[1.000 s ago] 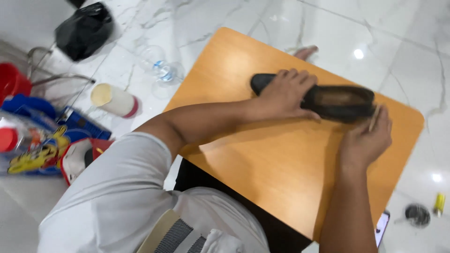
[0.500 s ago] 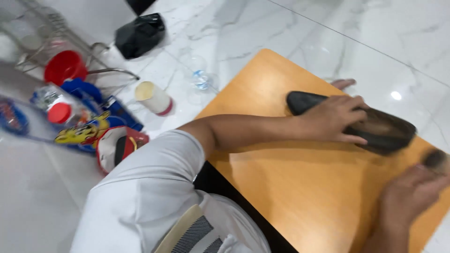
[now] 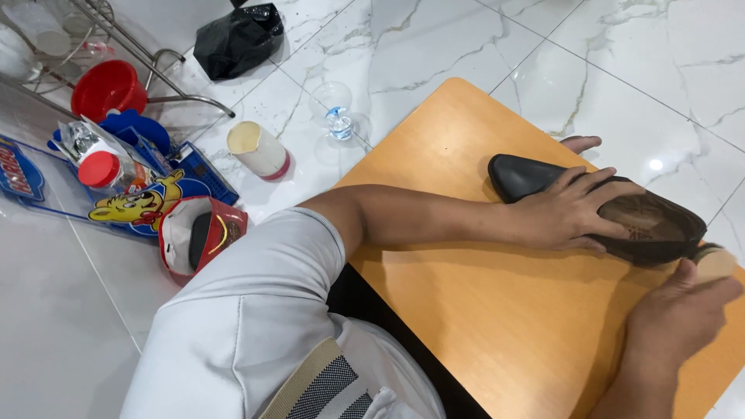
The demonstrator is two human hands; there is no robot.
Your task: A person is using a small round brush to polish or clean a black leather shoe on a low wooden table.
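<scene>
A black slip-on shoe (image 3: 521, 175) lies on its side on a low orange wooden table (image 3: 481, 310), toe to the left. My left hand (image 3: 570, 211) presses down over the middle of the shoe, fingers spread across it. My right hand (image 3: 673, 314) is closed around a small wooden-handled brush (image 3: 714, 262) whose head sits at the shoe's heel end. Part of the shoe is hidden under my left hand.
On the marble floor left of the table stand a cream cup with a pink base (image 3: 258, 150), a clear plastic bottle (image 3: 335, 112), a red bowl (image 3: 107, 88), a black bag (image 3: 237, 39), a red open tin (image 3: 198, 237), colourful packaging (image 3: 116, 186) and a metal rack (image 3: 155, 66).
The view has swung right and closer. My left hand stays on the shoe; my right hand has moved from the shoe's far side to the heel end with the brush.
</scene>
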